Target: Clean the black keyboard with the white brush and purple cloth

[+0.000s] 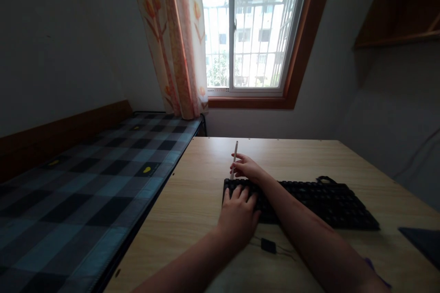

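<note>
A black keyboard (319,201) lies on the wooden table. My left hand (239,215) rests on its left end, fingers spread over the keys. Just beyond, my right hand (245,166) pinches a thin white stick (235,149), which stands nearly upright. The stick's lower end meets the keyboard's back left corner; I cannot make out the shape of that tip. My right forearm crosses above the keys and covers part of the keyboard.
A small dark tag on a cord (268,246) lies in front of the keyboard. Behind it is a coiled black cable (326,179). A dark flat object (421,242) sits at the table's right. To the left is a bed with a checked cover (103,178), and a window (256,32) is ahead.
</note>
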